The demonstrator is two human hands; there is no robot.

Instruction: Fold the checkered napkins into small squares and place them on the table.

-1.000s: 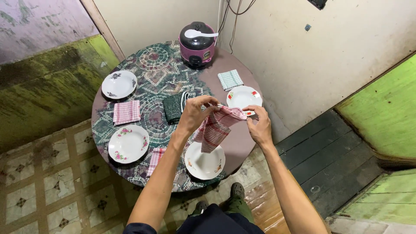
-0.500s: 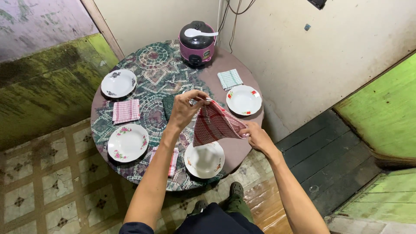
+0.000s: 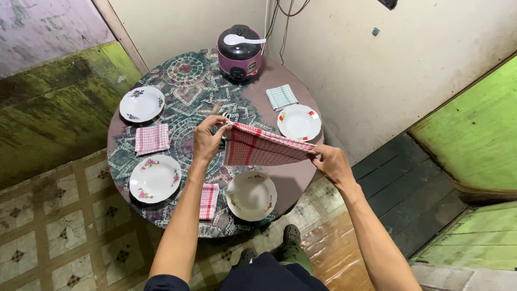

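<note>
Two hands hold my red-and-white checked cloth (image 3: 264, 148) stretched flat above the round table (image 3: 293, 180); my left hand (image 3: 207, 141) pinches one corner, fingers closed on it; my right hand (image 3: 335, 164) grips the opposite corner the same way; below it sits a white bowl (image 3: 251, 195); the dark folded cloth behind is mostly hidden; I see no labels clearly on the purple rice cooker (image 3: 239, 53).

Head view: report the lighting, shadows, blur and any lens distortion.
Head view: soft, even light with no glare; the red checked cloth, stretched between left hand and right hand, darkens the round table beneath it; plates and the rice cooker are sharp, without motion blur; wide-angle lens bows the wall edges and stretches the forearms.
</note>
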